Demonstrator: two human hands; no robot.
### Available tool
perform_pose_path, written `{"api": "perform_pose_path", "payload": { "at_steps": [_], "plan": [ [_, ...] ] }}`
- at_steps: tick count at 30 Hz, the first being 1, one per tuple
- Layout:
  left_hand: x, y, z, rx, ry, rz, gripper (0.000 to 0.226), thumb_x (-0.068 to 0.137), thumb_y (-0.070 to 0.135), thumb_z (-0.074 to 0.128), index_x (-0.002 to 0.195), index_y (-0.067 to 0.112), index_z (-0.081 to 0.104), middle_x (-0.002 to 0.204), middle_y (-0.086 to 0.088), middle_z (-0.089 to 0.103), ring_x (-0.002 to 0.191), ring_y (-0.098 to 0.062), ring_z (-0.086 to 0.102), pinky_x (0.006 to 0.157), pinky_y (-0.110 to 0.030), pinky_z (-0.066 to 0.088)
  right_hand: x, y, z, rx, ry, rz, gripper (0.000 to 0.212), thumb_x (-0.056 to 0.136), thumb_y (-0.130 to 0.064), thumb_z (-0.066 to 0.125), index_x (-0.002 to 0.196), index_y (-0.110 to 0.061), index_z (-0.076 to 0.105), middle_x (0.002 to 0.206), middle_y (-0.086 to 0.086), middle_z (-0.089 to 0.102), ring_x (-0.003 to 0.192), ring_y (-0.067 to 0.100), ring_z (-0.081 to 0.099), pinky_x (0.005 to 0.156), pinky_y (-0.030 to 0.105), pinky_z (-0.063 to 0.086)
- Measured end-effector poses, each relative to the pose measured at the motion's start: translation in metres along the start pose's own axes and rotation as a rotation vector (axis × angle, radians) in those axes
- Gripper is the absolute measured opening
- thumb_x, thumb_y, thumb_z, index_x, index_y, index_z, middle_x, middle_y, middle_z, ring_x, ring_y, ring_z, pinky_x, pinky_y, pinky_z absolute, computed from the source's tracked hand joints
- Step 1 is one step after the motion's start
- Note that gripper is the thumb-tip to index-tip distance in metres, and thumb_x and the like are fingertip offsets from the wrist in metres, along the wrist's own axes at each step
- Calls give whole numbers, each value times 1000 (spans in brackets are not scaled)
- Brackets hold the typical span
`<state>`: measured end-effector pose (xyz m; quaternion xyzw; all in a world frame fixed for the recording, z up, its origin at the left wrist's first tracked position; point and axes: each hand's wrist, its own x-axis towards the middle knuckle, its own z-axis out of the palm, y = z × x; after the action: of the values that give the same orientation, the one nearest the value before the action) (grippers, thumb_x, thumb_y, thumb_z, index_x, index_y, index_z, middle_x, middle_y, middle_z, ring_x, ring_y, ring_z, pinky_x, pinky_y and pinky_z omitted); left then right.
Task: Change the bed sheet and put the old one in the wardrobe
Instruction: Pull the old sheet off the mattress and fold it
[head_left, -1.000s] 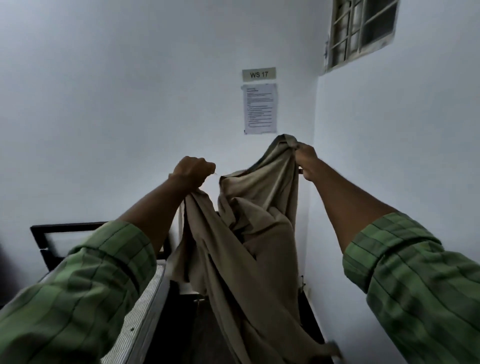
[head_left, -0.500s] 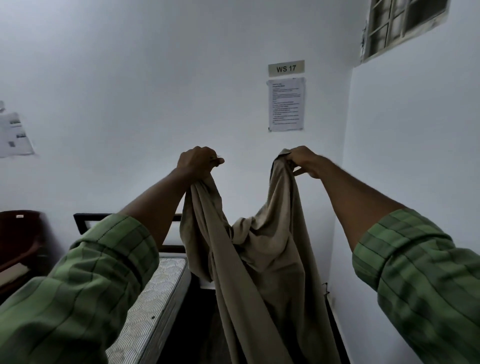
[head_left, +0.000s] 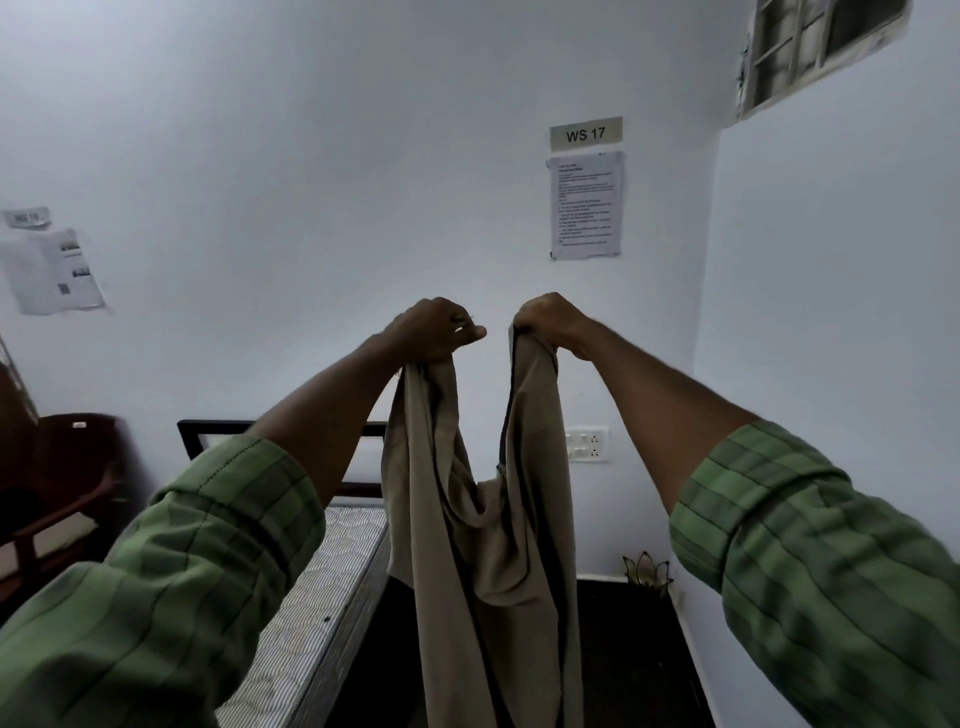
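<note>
- Since half a second ago the two hands are closer together, now only a narrow gap apart at the same height, and more of the room shows on the left: a second label and sheet of paper (head_left: 54, 270) on the wall and more of the dark red chair (head_left: 62, 483).
- The left hand (head_left: 431, 330) is raised in front of the person, arm stretched forward and up, knuckles on top; its fingers are curled tight round a bunched edge of the tan bed sheet (head_left: 488, 545), thumb pointing toward the other hand.
- The right hand (head_left: 550, 322) is raised likewise, fingers closed over another gathered edge of the sheet, which drops straight from under the palm.
- Both forearms are bare, with green checked sleeves (head_left: 810, 561) rolled back toward the elbows.
- The sheet hangs between the hands in two long folds that join lower down in a slack loop, in front of the white wall and just right of the striped mattress (head_left: 322, 613).
- The sheet's lower end runs out of the bottom of the view, so whether it reaches the floor cannot be told.
- The fingertips of both hands are buried in cloth; how much edge each holds is hidden.
- The bed's dark headboard (head_left: 208, 436) is partly covered by the left arm and the sheet.
- The "WS 17" label (head_left: 586, 134) is readable; the print on the notice (head_left: 586, 205) below it is too small to read.
- The wall socket (head_left: 587, 444) is partly hidden by the sheet, and a small object in the floor corner (head_left: 644, 571) is too dim to name.
- The window (head_left: 815, 47) at upper right is cut off by the frame.
</note>
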<state>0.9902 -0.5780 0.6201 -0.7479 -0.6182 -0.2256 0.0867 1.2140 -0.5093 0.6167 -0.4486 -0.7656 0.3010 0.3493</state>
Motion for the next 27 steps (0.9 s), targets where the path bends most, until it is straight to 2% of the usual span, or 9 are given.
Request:
{"api": "perform_pose_path", "payload": {
  "at_steps": [3,6,8,11,14,17,20,24,27],
  "plan": [
    [-5,5,-10,-101,25,-64,51,85,75,45,86,36,78,91,11,74,90,-13,68,85,-38,56,-1,-2,2,-140,-56,34,9,84,-21,66,82,-12,66,91,8,66,82,24,59,69,33,49],
    [-13,1,-17,-197,57,-70,49,98,68,44,83,34,77,74,4,68,72,-13,62,75,-35,48,-11,1,6,-269,-268,150,32,70,-27,75,93,-5,74,97,15,74,83,32,74,73,40,64],
    [-18,5,-18,-307,78,-79,54,99,69,39,89,31,76,84,-7,71,77,-19,64,75,-33,45,-20,6,17,-293,-385,197,38,72,-26,77,103,-5,72,107,19,73,92,36,75,82,49,64],
    [-22,15,-18,-447,82,-114,65,105,62,33,103,13,75,101,-24,71,81,-19,60,77,-33,42,-37,3,45,-145,-513,200,32,84,-29,71,112,-14,72,122,10,69,114,28,66,98,46,55],
    [-24,22,-22,-467,107,-175,59,110,48,34,116,1,68,112,-27,70,92,-32,68,81,-35,44,-50,-14,67,281,-634,111,37,85,-40,66,116,-21,73,123,3,71,113,20,63,96,39,45],
    [-25,19,-27,-495,119,-239,55,110,46,37,120,0,63,89,-12,70,76,-24,66,74,-30,46,-55,-33,80,455,-432,7,28,96,-27,63,117,-11,74,112,7,73,102,21,67,87,36,54],
    [-25,13,-29,-538,146,-315,46,110,40,41,121,3,67,119,-9,67,115,-21,61,93,-28,43,-51,-31,88,428,-124,-53,24,100,-23,64,111,-6,75,102,7,74,94,20,65,78,33,53],
    [-39,10,-28,-653,90,-400,44,111,37,41,129,7,67,124,2,60,117,-11,53,97,-21,36,-52,-30,95,748,-203,-3,33,102,-30,63,124,-6,70,119,15,75,103,25,71,98,44,56],
    [-43,7,-30,-696,68,-402,44,111,37,39,130,8,66,120,0,63,106,-12,58,92,-22,41,-52,-38,95,654,-308,-7,46,87,-50,76,120,-17,75,117,7,77,112,23,72,102,43,56]
  ]
}}
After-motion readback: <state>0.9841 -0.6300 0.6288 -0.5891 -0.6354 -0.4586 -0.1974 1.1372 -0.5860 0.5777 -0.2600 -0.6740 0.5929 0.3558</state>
